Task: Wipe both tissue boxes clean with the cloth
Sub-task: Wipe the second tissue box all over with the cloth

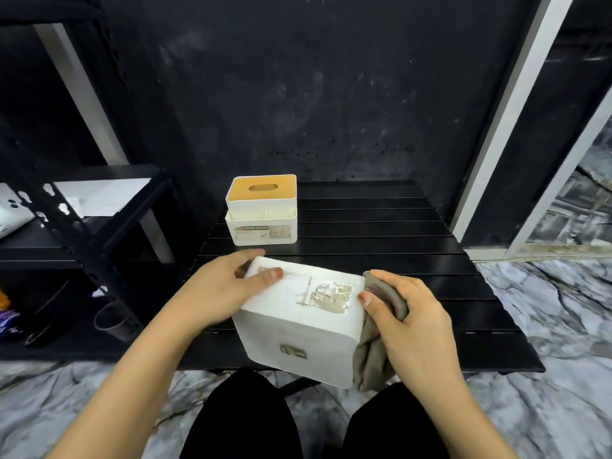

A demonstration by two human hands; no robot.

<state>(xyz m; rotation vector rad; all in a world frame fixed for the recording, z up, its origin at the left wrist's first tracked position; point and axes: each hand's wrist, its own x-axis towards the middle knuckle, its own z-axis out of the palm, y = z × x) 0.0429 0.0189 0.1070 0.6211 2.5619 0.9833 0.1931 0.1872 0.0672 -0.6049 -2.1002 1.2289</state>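
Note:
A white tissue box [298, 329] lies tipped on its side over the near edge of the black slatted table [414, 246], its labelled face turned up. My left hand [228, 286] grips its far left corner, thumb on the upper face. My right hand [407, 319] holds a grey-brown cloth [374, 346] against the box's right side, and the cloth hangs down below the hand. A second white tissue box [261, 212] with a wooden lid stands upright at the table's far left, apart from both hands.
A black metal shelf rack [82, 240] stands to the left with a glass cup [114, 321] and small items on its lower level. The floor is grey marble. My knees in black trousers sit below the table's front edge.

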